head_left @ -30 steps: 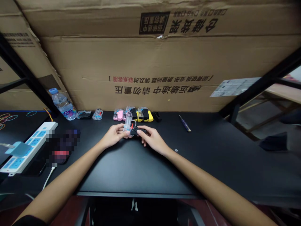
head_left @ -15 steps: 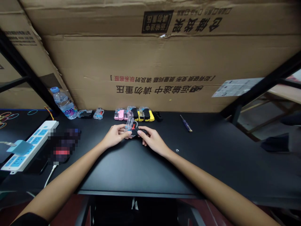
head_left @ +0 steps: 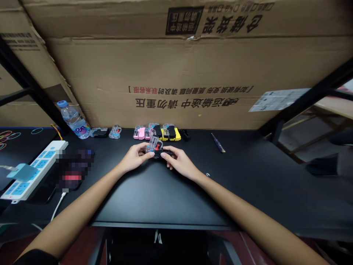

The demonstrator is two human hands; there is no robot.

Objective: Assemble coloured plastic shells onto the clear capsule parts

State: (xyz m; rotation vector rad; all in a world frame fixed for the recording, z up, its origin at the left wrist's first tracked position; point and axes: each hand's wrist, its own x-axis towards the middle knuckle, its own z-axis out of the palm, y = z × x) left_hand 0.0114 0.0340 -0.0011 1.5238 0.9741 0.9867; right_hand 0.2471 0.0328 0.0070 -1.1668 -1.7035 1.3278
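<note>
Between both hands, just above the black tabletop, is a small toy gun (head_left: pixel 153 142) of clear plastic with a black part and a red trigger-like piece. My left hand (head_left: pixel 135 157) grips its clear left end, thumb in front and fingers behind. My right hand (head_left: pixel 179 162) pinches the black part from the right; its fingers partly hide that side. Behind the hands stands a row of similar pieces: a clear and pink one (head_left: pixel 141 133), clear ones with black and yellow parts (head_left: pixel 172 132), and a small black piece (head_left: pixel 185 134).
A screwdriver (head_left: pixel 218 143) and a small white ring-like bit (head_left: pixel 207 174) lie to the right. On the left are a water bottle (head_left: pixel 74 119), a clear and black piece (head_left: pixel 99 132), another clear piece (head_left: pixel 115 131), a power strip (head_left: pixel 41 167) and a blurred phone. A cardboard sheet (head_left: pixel 179 66) rises behind.
Both hands keep their hold on the toy gun, which has tilted very slightly. The whole view has shifted a little; the other things lie as before.
</note>
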